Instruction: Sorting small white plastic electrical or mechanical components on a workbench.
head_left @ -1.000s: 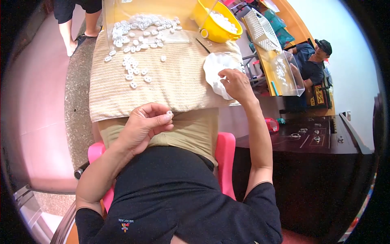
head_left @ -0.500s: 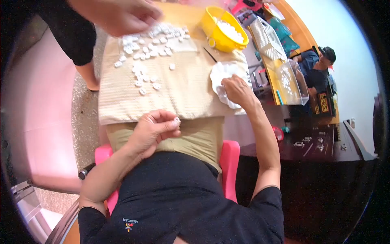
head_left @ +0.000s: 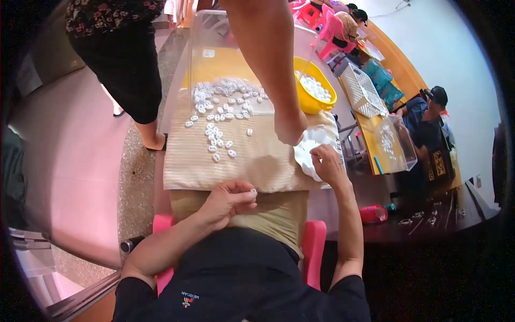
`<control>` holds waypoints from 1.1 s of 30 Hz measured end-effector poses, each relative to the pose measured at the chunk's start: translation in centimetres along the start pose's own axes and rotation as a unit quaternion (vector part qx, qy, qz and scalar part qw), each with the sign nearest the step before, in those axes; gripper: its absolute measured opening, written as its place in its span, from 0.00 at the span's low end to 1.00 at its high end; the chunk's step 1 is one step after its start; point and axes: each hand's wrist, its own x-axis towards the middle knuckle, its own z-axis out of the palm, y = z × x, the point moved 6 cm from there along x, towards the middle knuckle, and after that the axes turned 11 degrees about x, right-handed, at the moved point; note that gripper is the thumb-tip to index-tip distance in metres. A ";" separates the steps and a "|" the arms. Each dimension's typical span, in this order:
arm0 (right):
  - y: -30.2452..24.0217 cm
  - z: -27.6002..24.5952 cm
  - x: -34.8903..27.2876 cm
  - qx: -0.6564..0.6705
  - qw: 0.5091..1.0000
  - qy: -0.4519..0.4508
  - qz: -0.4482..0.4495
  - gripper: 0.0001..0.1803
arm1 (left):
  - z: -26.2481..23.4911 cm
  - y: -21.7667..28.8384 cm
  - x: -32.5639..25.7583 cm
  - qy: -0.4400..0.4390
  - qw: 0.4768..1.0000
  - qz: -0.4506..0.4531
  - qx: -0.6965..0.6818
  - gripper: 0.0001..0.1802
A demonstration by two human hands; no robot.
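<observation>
My left hand [head_left: 229,203] is above my lap by the near edge of the cloth, thumb and fingers pinching a small white piece [head_left: 253,191]. At the right, my right hand [head_left: 329,165] is over the near side of a white scalloped dish [head_left: 307,144]. Its fingertips are drawn together; whether anything is between them cannot be made out. Another person's hand [head_left: 291,127], closed, reaches down to the dish's left rim. Several small white oval pieces with dark marks [head_left: 216,158] lie loose on the beige ribbed cloth [head_left: 193,174], heaped thicker toward the back.
A yellow basin [head_left: 325,105] of white pieces stands behind the dish. A clear plastic bin [head_left: 196,48] sits at the table's far end. The standing person's dark-trousered leg [head_left: 137,80] is at the left. On a side table to the right are a white basket [head_left: 360,88] and a clear tray [head_left: 398,145].
The other person's arm has come from the upper left down to the dish. My right hand has drawn back slightly from the dish's middle. My left hand keeps its pinch. The view has shifted.
</observation>
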 end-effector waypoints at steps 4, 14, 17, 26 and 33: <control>-0.4 -0.5 0.2 0.081 0.996 0.024 0.024 0.04 | -0.2 0.6 0.3 0.003 1.000 0.006 0.013 0.05; 0.8 0.9 -3.2 0.189 0.968 0.101 0.130 0.05 | -0.3 0.1 0.6 0.018 1.000 -0.005 0.013 0.06; 0.1 1.0 -3.9 0.227 0.954 0.129 0.144 0.05 | -0.1 0.1 0.6 0.012 1.000 0.010 0.006 0.06; -5.5 3.5 -4.6 0.316 0.934 0.116 0.123 0.02 | 0.0 0.2 0.3 0.007 1.000 0.014 0.015 0.08; -8.1 6.3 -4.3 0.421 0.885 0.066 0.185 0.07 | -0.2 -0.1 0.5 0.002 1.000 0.015 0.011 0.07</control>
